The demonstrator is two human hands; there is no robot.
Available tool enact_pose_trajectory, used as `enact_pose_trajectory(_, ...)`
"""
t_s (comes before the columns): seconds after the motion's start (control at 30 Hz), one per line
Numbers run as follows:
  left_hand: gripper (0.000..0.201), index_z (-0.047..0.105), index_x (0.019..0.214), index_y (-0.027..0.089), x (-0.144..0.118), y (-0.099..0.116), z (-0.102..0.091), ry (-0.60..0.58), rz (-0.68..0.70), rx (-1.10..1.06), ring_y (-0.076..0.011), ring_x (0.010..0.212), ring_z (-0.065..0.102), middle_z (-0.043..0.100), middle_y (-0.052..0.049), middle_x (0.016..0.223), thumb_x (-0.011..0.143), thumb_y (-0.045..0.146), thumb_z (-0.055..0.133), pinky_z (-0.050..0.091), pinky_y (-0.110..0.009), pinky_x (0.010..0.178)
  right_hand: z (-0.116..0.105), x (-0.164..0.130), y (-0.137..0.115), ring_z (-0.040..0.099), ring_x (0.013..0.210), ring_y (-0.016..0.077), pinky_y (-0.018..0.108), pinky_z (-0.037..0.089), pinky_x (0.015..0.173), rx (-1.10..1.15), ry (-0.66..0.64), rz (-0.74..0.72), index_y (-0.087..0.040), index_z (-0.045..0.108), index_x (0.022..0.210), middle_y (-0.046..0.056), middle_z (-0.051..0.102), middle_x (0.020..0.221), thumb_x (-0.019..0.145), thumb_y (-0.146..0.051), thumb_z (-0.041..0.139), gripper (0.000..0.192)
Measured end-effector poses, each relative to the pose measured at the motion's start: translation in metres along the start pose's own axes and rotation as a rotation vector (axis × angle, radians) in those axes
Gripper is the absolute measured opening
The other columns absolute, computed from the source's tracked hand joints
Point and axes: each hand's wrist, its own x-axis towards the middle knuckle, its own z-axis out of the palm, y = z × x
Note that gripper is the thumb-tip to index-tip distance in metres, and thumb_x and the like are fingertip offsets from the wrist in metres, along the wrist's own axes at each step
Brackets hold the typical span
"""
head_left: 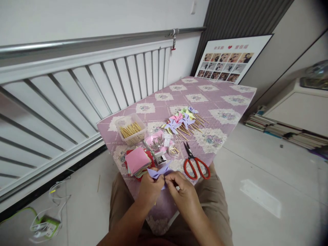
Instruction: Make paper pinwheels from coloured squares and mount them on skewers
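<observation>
At lower centre, the left hand (150, 187) pinches the purple paper (155, 173); the right hand (183, 188) gathers its fingers at the paper's right edge, hold unclear.

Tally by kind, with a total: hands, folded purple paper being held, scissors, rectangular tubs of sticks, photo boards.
Hands (left hand, right hand): 2
Folded purple paper: 1
Scissors: 1
Rectangular tub: 1
Photo board: 1
Total: 6

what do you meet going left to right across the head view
Power strip → stick tub → left hand → right hand → scissors → photo board → books
</observation>
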Motion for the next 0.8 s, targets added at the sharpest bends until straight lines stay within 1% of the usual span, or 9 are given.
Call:
enact_pose_trajectory(0.13,0.005,0.053,0.066,0.018,0.000,0.005,0.001,-0.015,-0.008,0.051,-0.0134,0.057,0.047,0.050,0.002,0.058,0.068,0.019,0.049,0.039,-0.024,0.056,-0.001,0.000,0.002,0.058,0.070,0.0165,0.025,0.044,0.063,-0.025,0.013,-0.050,-0.020,0.060,0.076,0.003,0.061,0.074,0.085,-0.014,0.050,0.015)
enact_pose_trajectory(0.3,0.004,0.054,0.068,0.017,0.000,0.005,0.001,-0.010,0.010,0.062,-0.0142,0.059,0.049,0.054,0.000,0.060,0.068,0.018,0.050,0.040,-0.024,0.058,-0.003,0.000,0.006,0.061,0.074,0.0170,0.026,0.046,0.067,-0.026,-0.008,-0.066,-0.020,0.063,0.084,0.004,0.064,0.078,0.086,-0.012,0.049,0.017)
enact_pose_trajectory(0.47,0.008,0.057,0.072,0.016,-0.002,0.003,0.001,-0.023,-0.002,0.075,-0.0151,0.060,0.051,0.057,-0.001,0.062,0.070,0.020,0.050,0.041,-0.025,0.058,-0.004,-0.002,0.007,0.061,0.071,0.0171,0.026,0.046,0.065,-0.030,-0.005,-0.035,-0.020,0.063,0.079,0.003,0.064,0.075,0.084,-0.012,0.050,0.016)
enact_pose_trajectory(0.57,0.007,0.058,0.070,0.016,-0.002,0.003,0.000,-0.019,0.012,0.084,-0.0151,0.059,0.052,0.058,-0.001,0.061,0.070,0.019,0.051,0.041,-0.025,0.058,-0.005,-0.001,0.007,0.060,0.070,0.0168,0.025,0.045,0.064,-0.023,-0.008,-0.036,-0.021,0.062,0.079,0.002,0.064,0.074,0.084,-0.012,0.051,0.015)
enact_pose_trajectory(0.8,0.004,0.059,0.065,0.018,-0.006,0.015,-0.002,0.053,-0.013,0.068,-0.0148,0.055,0.054,0.060,0.000,0.056,0.067,0.016,0.057,0.042,-0.023,0.054,-0.006,0.001,-0.001,0.057,0.069,0.0169,0.026,0.044,0.063,-0.051,-0.020,-0.012,-0.021,0.060,0.073,0.002,0.059,0.072,0.085,-0.016,0.051,0.016)
